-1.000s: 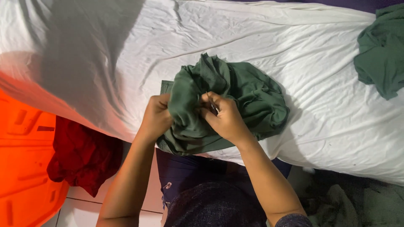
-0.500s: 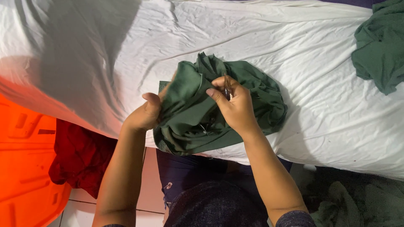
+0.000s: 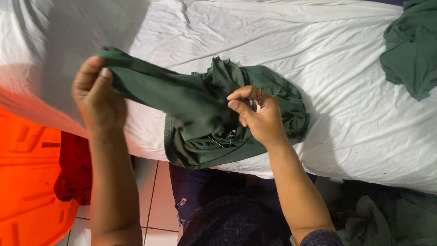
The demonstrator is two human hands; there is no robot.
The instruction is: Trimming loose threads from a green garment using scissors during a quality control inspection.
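We hold one dark green shirt [image 3: 200, 118] with both hands above the near edge of the bed [image 3: 346, 68]. Our left hand [image 3: 98, 98] has its fingers [image 3: 88, 73] closed on a stretched end of the shirt, pulled out toward the bed's left end. Our right hand [image 3: 259, 116] pinches the bunched middle of the shirt between thumb and fingers. A second green garment [image 3: 412, 48] lies at the far right corner. A red cloth [image 3: 73, 168] hangs beside an orange bin [image 3: 27, 182] on the floor.
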